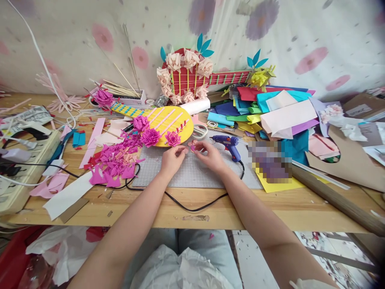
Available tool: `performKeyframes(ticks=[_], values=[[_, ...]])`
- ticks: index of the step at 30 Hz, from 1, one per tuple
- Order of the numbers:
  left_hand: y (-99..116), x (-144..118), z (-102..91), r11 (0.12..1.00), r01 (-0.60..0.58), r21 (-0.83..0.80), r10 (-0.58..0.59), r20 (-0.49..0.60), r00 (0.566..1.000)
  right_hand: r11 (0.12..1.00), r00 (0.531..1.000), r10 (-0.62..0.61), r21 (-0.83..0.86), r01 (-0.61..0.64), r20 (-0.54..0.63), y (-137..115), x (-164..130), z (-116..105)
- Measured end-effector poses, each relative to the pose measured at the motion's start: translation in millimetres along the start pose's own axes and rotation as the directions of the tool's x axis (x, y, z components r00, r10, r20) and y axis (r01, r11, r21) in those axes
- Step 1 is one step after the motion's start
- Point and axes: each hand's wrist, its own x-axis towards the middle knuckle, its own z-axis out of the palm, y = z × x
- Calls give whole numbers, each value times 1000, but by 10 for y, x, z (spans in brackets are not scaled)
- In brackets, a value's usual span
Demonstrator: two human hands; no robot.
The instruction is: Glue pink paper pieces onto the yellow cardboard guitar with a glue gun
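Over the grey cutting mat [192, 176], my right hand [208, 155] pinches a small pink paper piece [193, 147] between thumb and fingers. My left hand [173, 159] is closer to the left, its thumb and fingertips pressed together; whatever they hold is too small to make out. Just beyond my hands lies a yellow paper guitar [184, 120] with pink strips and magenta paper flowers [151, 137] along its near edge. A blue glue gun [227, 145] rests on the mat right of my right hand.
Magenta paper scraps [116, 158] are heaped at the left. A black cord [192, 209] loops across the table's front. A red flower-covered guitar [192, 76] stands at the back, with coloured paper sheets [285, 112] piled to its right. A brown tube [331, 196] lies at the right.
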Motion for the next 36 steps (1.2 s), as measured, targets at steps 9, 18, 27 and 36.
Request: performKeyframes(ticks=[9,18,27,36], values=[[-153,42,94,947,126,-296,-124,24,992,973,987,159,172,-156,-5,26,65,237],[-2,26,67,891,280,-358,-269,82,960,953,977,-212,-229,201,-25,-48,3,62],[27,35,60,830,297,-472,-278,112,954,963,978,-209,-177,202,-23,-36,-16,31],[-21,-44,76,983,55,-174,-49,37,998,793,966,245,556,-248,82,61,54,151]])
